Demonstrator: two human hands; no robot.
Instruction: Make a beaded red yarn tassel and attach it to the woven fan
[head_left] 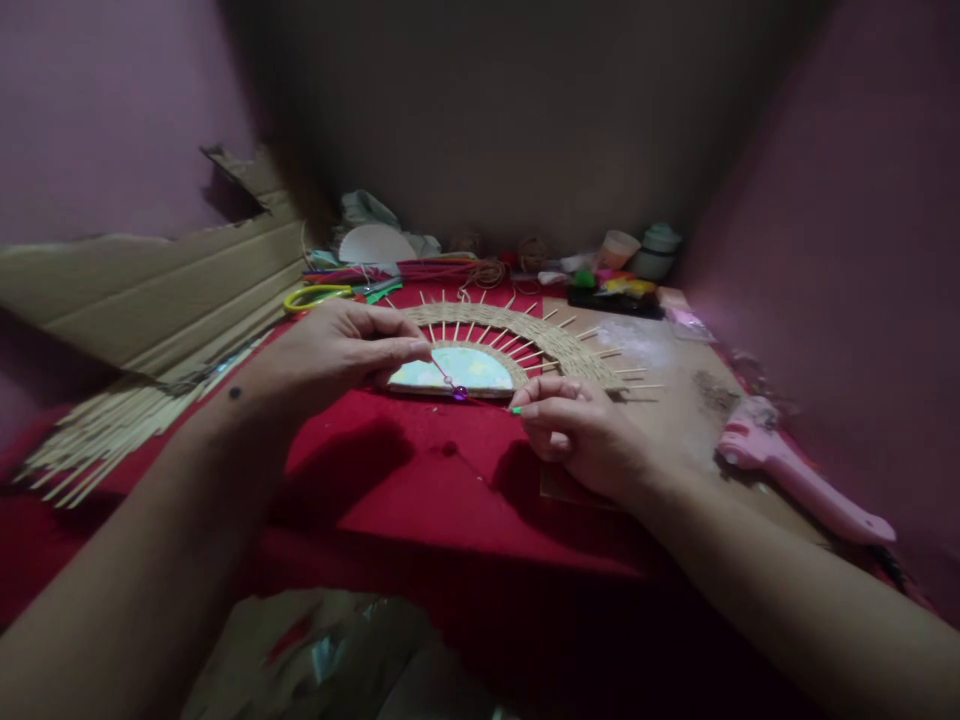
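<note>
A thin red string (489,403) runs between my two hands above the red cloth. On it hangs a shiny purple bead (460,394), with a small pale bead (448,380) just up and left of it. My left hand (360,350) pinches the string's upper left end between thumb and fingers. The fingers of my right hand (562,415) are closed at the other end, where a small green piece (516,410) shows at the fingertips. Behind the string lies a woven half-circle fan (559,343) with thin sticks radiating outward and a pale blue-green centre (472,368).
Cut sticks (120,430) and cardboard (165,290) lie at left, near yellow-handled scissors (319,295). A pink glue gun (802,470) rests on the brown board (675,400) at right. A cup (617,250) and a lidded jar (658,252) stand at the back.
</note>
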